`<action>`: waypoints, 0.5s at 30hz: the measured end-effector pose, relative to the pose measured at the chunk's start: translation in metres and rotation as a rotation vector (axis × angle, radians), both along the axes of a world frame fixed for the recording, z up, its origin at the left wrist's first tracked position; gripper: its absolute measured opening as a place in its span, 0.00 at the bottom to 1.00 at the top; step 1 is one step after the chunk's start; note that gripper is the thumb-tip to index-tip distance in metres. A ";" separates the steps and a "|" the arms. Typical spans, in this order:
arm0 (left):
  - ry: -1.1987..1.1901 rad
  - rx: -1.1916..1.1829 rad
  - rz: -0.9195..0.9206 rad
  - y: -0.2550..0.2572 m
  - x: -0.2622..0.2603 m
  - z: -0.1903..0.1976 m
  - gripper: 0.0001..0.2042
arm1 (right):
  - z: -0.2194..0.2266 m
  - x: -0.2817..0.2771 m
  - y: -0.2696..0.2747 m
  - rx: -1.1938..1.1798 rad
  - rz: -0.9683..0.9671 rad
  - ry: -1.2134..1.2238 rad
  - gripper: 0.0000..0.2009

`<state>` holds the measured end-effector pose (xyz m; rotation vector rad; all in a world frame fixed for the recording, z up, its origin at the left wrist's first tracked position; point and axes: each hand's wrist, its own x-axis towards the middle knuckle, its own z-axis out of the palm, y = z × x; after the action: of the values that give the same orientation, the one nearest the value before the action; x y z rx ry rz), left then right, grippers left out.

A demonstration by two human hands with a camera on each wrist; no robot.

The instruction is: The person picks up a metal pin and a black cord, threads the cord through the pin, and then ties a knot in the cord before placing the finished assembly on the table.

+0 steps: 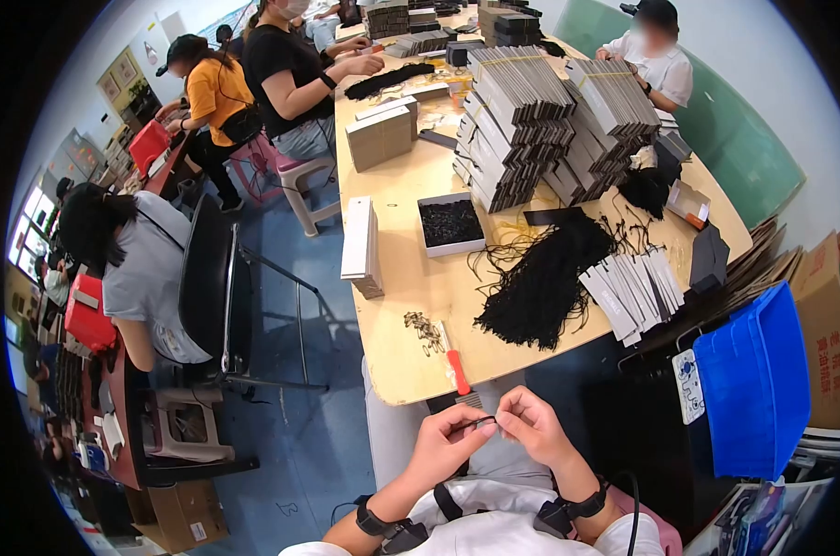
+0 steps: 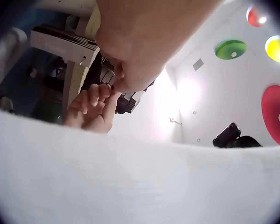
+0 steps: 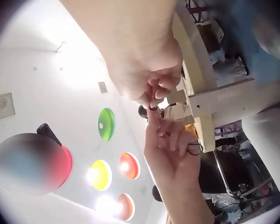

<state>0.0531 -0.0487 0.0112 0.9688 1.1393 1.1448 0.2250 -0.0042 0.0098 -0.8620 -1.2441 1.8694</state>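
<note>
In front of the person's body, just off the table's near edge, both hands meet at a thin black cord [image 1: 480, 422]. The left hand [image 1: 446, 443] has its fingers curled and pinches the cord between thumb and forefinger. The right hand [image 1: 534, 424] pinches at the cord's other end, fingertips close to the left ones. From the right wrist, a loop of black cord [image 3: 194, 148] hangs out by the left hand's curled fingers [image 3: 175, 140], where a small brass-coloured piece [image 3: 167, 134] also shows. In the left wrist view the forearm hides much of the left hand.
A pile of small brass-coloured pieces [image 1: 424, 332] lies on the table [image 1: 411, 371] beside a red-handled tool [image 1: 457, 371]. Farther back are a heap of black cords [image 1: 550, 278], fanned white tags [image 1: 633, 295], a box of small black parts [image 1: 451, 224] and stacked cards [image 1: 513, 120]. A blue bin [image 1: 753, 380] stands right.
</note>
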 end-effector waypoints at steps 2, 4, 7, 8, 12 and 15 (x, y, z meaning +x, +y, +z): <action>-0.167 -0.108 -0.064 0.001 -0.001 0.001 0.06 | 0.006 0.003 0.003 -0.089 0.053 0.069 0.06; -0.357 -0.145 -0.088 0.003 -0.001 0.004 0.06 | 0.011 0.005 0.005 -0.176 0.185 0.104 0.06; -0.649 -0.297 -0.204 0.001 -0.011 0.002 0.06 | 0.009 0.002 0.004 -0.172 0.216 0.138 0.06; -0.648 -0.298 -0.203 0.001 -0.011 0.000 0.06 | 0.010 -0.001 0.002 -0.172 0.216 0.139 0.06; -0.862 -0.351 -0.241 -0.002 -0.012 0.002 0.05 | 0.014 -0.008 -0.007 0.084 0.113 0.015 0.06; -0.906 -0.343 -0.239 -0.004 -0.012 0.004 0.05 | 0.013 -0.010 -0.010 0.418 0.027 -0.181 0.07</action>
<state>0.0408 -0.0526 0.0151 0.2334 0.4356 0.9773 0.2155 -0.0146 0.0229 -0.7956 -1.6883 1.4929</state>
